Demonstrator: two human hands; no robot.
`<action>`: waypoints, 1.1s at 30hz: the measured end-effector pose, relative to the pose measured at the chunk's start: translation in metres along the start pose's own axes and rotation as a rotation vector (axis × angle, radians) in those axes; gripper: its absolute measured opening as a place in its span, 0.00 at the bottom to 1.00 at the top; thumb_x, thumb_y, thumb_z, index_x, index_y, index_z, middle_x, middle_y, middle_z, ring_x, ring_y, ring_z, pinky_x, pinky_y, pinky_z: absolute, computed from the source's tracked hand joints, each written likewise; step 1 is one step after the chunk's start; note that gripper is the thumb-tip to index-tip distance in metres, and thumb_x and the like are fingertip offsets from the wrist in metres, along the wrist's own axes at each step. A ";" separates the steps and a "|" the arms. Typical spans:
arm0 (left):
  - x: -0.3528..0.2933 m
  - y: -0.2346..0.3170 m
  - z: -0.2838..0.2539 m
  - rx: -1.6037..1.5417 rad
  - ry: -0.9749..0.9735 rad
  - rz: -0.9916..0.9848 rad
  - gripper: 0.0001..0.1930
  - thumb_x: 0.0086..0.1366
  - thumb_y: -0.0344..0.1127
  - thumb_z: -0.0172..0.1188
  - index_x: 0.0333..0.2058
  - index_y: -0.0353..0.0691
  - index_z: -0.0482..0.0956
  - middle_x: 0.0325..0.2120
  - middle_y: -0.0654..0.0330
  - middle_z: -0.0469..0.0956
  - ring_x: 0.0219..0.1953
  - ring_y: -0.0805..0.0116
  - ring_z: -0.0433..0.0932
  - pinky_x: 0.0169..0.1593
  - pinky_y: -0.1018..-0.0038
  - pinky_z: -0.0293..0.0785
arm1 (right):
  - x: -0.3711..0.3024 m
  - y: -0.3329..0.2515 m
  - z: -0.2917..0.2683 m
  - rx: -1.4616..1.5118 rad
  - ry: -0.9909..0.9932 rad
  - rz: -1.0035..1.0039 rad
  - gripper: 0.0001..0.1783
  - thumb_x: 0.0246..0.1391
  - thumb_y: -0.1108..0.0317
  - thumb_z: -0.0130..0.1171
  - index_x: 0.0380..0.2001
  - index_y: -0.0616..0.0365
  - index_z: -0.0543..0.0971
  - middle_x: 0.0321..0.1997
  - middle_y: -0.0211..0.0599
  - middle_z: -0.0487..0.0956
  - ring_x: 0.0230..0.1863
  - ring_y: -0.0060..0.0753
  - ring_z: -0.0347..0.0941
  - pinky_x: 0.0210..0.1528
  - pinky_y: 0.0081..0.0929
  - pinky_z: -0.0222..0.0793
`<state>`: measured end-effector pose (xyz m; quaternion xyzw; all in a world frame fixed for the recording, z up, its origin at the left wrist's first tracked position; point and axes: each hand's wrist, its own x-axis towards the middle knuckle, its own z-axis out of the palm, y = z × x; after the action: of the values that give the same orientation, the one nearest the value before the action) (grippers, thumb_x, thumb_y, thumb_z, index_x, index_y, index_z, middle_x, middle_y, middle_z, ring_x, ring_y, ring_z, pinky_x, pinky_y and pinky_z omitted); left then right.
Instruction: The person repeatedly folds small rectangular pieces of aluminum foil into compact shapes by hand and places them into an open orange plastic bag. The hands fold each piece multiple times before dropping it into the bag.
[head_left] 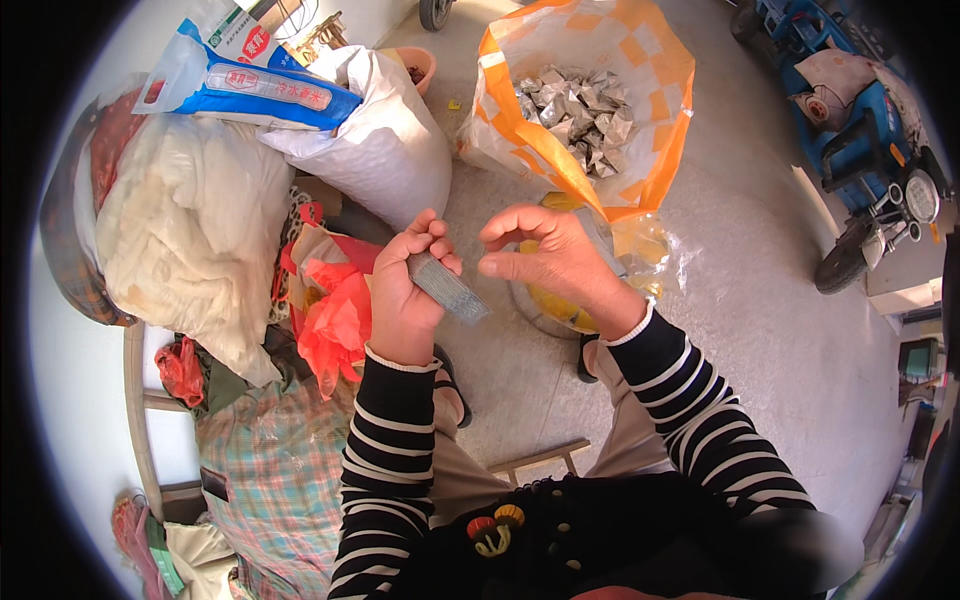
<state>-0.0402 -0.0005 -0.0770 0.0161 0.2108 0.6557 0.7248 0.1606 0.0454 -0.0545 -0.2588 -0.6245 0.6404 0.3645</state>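
My left hand [405,290] is closed round a thin, flat grey bundle [447,286] that looks like a stack of narrow strips or sheets. One end of the bundle sticks out toward the lower right. Just to the right, my right hand [560,262] is apart from it, thumb and fingers curved with a gap between them and nothing visible inside. Beyond my hands stands a tall white and orange checked bag [505,125], its mouth wide. Inside lie several folded silver foil pieces [590,115].
A yellow round object [560,305] sits on the floor below my right hand, partly covered by clear plastic [640,250]. To the left are a red plastic bag [335,315], a full white sack [390,140] and cream bedding [190,220]. A blue vehicle [865,150] stands far right.
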 end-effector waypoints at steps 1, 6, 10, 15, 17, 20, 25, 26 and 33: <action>0.000 0.000 0.000 0.003 0.016 0.007 0.12 0.57 0.22 0.50 0.41 0.36 0.75 0.31 0.59 0.75 0.28 0.68 0.73 0.33 0.71 0.73 | -0.001 0.004 0.008 0.047 -0.044 0.059 0.13 0.45 0.73 0.69 0.36 0.59 0.79 0.37 0.27 0.79 0.40 0.19 0.74 0.46 0.20 0.70; -0.001 0.003 -0.001 -0.020 -0.027 0.020 0.12 0.57 0.22 0.50 0.41 0.35 0.74 0.31 0.58 0.75 0.28 0.67 0.73 0.35 0.70 0.75 | 0.002 0.003 0.020 0.241 -0.136 0.262 0.08 0.48 0.76 0.66 0.34 0.58 0.80 0.34 0.26 0.80 0.37 0.16 0.74 0.44 0.17 0.70; -0.003 0.005 0.001 -0.029 -0.046 0.014 0.13 0.57 0.22 0.50 0.42 0.34 0.74 0.32 0.57 0.75 0.31 0.66 0.75 0.38 0.69 0.76 | 0.002 0.002 0.019 0.294 -0.117 0.298 0.06 0.51 0.76 0.63 0.34 0.59 0.80 0.34 0.26 0.80 0.35 0.15 0.73 0.41 0.17 0.70; -0.006 0.005 0.009 0.074 0.150 0.145 0.15 0.55 0.25 0.51 0.43 0.33 0.72 0.34 0.57 0.74 0.33 0.64 0.76 0.40 0.67 0.78 | 0.004 0.015 0.020 0.089 0.060 0.064 0.03 0.54 0.75 0.62 0.32 0.60 0.79 0.31 0.24 0.79 0.31 0.13 0.71 0.35 0.16 0.67; -0.005 0.008 0.013 0.085 0.272 0.195 0.13 0.56 0.26 0.52 0.41 0.34 0.73 0.33 0.58 0.75 0.31 0.66 0.75 0.37 0.68 0.77 | 0.007 0.016 0.018 0.058 0.213 -0.089 0.02 0.53 0.75 0.62 0.30 0.60 0.79 0.29 0.24 0.78 0.30 0.14 0.70 0.34 0.15 0.66; -0.009 0.014 0.015 0.181 0.173 0.139 0.09 0.58 0.30 0.55 0.38 0.36 0.74 0.31 0.59 0.76 0.26 0.69 0.74 0.30 0.72 0.74 | 0.011 0.010 0.011 -0.334 0.370 -0.405 0.03 0.51 0.75 0.64 0.29 0.58 0.79 0.28 0.26 0.78 0.29 0.19 0.71 0.33 0.17 0.66; -0.012 -0.004 0.014 0.496 -0.019 0.057 0.09 0.60 0.36 0.62 0.33 0.37 0.77 0.26 0.60 0.77 0.17 0.73 0.71 0.21 0.81 0.65 | 0.005 -0.003 0.012 -0.942 0.304 -0.814 0.08 0.44 0.76 0.66 0.30 0.55 0.79 0.30 0.32 0.78 0.29 0.30 0.74 0.34 0.23 0.67; -0.011 -0.006 0.014 0.548 0.025 0.118 0.08 0.59 0.34 0.62 0.33 0.37 0.77 0.26 0.60 0.77 0.17 0.74 0.71 0.21 0.81 0.65 | 0.003 -0.003 0.014 -0.938 0.248 -0.830 0.09 0.43 0.76 0.66 0.30 0.55 0.79 0.31 0.33 0.78 0.30 0.32 0.74 0.35 0.23 0.68; -0.014 -0.005 0.021 0.765 0.003 0.141 0.07 0.58 0.29 0.62 0.35 0.33 0.76 0.27 0.60 0.77 0.18 0.77 0.70 0.22 0.82 0.65 | 0.003 0.001 0.015 0.281 0.191 -0.076 0.07 0.52 0.69 0.65 0.34 0.57 0.80 0.32 0.27 0.79 0.34 0.21 0.73 0.37 0.23 0.66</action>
<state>-0.0296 -0.0096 -0.0553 0.2987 0.4393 0.5780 0.6195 0.1473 0.0387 -0.0543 -0.2412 -0.5005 0.6798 0.4788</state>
